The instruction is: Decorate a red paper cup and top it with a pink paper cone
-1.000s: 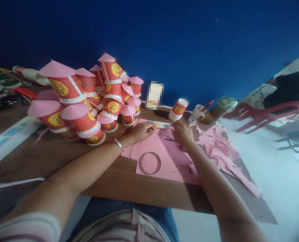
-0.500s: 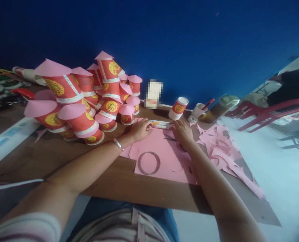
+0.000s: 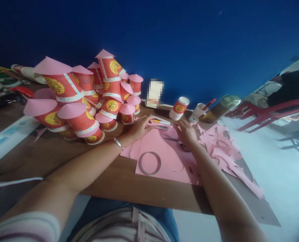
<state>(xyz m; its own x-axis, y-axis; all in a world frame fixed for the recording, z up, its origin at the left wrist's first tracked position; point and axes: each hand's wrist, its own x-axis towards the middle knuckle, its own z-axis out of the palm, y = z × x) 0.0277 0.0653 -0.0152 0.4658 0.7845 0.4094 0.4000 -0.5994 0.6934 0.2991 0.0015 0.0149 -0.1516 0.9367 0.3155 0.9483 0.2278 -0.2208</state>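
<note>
My left hand (image 3: 141, 127) is closed on one end of a slim, pale, tube-like thing (image 3: 162, 127) that points right over the pink paper sheets (image 3: 162, 144). Just behind it lie pens (image 3: 161, 121), one with an orange part. My right hand (image 3: 186, 132) is closed at the right end of these, its fingertips pressed together; what they hold is hidden. Scissors (image 3: 184, 147) with dark handles lie partly under my right hand. A thin ring (image 3: 151, 172) rests on the paper nearer to me.
Red paper-cup lanterns with pink cone tops (image 3: 80, 116) are piled at left. Behind the paper stand a red-and-white cup (image 3: 179, 108), a white cup (image 3: 199, 110) with a red-handled tool, and a bottle (image 3: 221, 107). Pink scraps (image 3: 220, 144) lie at right, beside the table edge.
The pale tube-like thing has come towards me in my left hand, away from the pens behind it. My right hand has shifted slightly right, and more of the scissors shows.
</note>
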